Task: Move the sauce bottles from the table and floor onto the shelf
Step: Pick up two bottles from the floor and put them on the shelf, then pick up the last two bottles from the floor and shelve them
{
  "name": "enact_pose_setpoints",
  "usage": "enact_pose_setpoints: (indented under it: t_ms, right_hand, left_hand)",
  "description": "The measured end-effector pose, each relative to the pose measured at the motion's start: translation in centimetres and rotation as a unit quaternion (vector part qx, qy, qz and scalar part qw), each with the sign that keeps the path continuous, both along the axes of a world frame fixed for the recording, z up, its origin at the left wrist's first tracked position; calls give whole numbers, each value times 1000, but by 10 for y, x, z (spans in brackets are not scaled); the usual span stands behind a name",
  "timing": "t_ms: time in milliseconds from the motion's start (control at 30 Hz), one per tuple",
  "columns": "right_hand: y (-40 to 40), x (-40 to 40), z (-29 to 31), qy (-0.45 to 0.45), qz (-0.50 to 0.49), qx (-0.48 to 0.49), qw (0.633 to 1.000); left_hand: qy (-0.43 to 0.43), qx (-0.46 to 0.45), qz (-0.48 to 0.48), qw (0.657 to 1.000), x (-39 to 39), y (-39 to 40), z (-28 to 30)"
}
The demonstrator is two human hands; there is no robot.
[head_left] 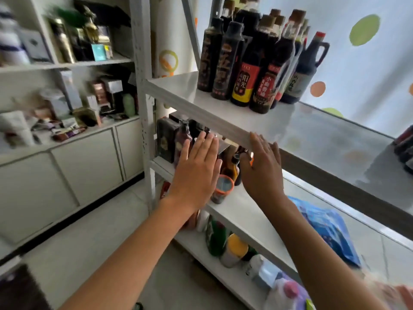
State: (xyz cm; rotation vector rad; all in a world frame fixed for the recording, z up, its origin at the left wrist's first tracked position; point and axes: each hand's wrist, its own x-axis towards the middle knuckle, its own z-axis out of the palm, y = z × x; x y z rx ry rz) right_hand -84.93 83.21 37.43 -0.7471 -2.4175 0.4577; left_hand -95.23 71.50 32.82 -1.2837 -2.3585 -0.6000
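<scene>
a white cabinet (67, 171) at left carries cluttered boxes and small containers (89, 101) on its top and open tiers. a blue plastic bag (330, 229) lies at right. an orange-rimmed jar (222, 189) stands by a brown pump bottle (231, 166). polka-dot wall (364, 30) behind.

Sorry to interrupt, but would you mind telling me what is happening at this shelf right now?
A person is stocking a white metal shelf unit with sauce. A cluster of dark glass sauce bottles already stands on its upper board. Both hands are empty with fingers straight: the left hand and right hand are raised in front of the middle board, near a small jar with an orange-rimmed lid. Neither grips anything.
</scene>
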Motion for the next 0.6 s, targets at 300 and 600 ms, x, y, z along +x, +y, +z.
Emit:
enact_pose_setpoints:
  t_ms: [300, 600]
  right_hand:
    - [-79, 70, -116, -109, 213, -70, 968]
    - [-180, 90, -178, -169, 344, -116, 916]
  left_hand:
    - [-150, -60, 164, 973, 105, -126, -71]
    - [-241, -115, 303, 915, 175, -228, -134]
